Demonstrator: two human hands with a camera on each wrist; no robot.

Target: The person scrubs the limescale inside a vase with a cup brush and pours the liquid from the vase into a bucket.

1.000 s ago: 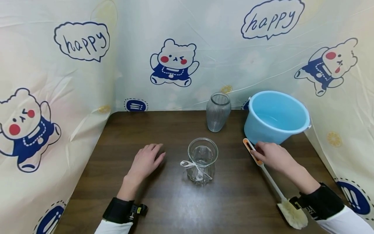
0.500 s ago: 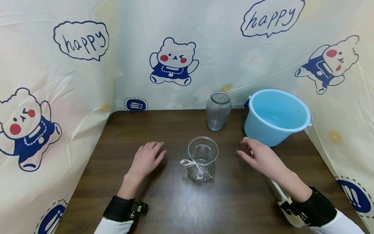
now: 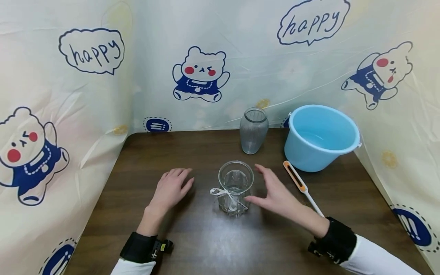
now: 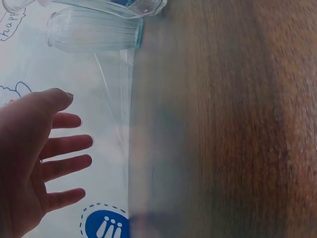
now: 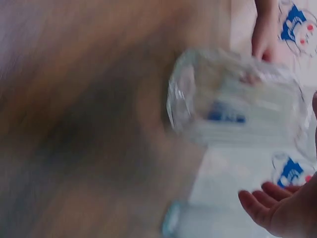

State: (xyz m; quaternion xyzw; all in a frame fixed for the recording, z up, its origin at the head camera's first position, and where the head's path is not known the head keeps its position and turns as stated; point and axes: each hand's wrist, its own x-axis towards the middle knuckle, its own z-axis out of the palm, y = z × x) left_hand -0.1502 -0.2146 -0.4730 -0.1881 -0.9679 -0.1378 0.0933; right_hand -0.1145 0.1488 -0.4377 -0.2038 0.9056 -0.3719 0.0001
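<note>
A clear glass jar (image 3: 235, 189) with a white ribbon bow round its neck stands upright mid-table. My right hand (image 3: 276, 193) is just right of it, thumb tip at the jar's side in the head view, fingers extended and holding nothing. In the right wrist view the jar (image 5: 237, 101) shows blurred beside that hand (image 5: 282, 208). My left hand (image 3: 172, 190) is left of the jar, low over the table, fingers loosely extended; the left wrist view shows it (image 4: 39, 153) with no object. A long-handled brush (image 3: 296, 177) lies at right, its bristle head hidden behind my right forearm.
Behind the jar stands a ribbed, greyish glass vase (image 3: 253, 131) near the table's back edge. A light blue bucket (image 3: 306, 152) occupies the back right corner. Printed cloth (image 3: 144, 88) hangs around the brown wooden table (image 3: 206, 244).
My right hand has let go of the brush handle and moved left to the jar, its fingers spreading. The brush stays on the table. My left hand has not moved.
</note>
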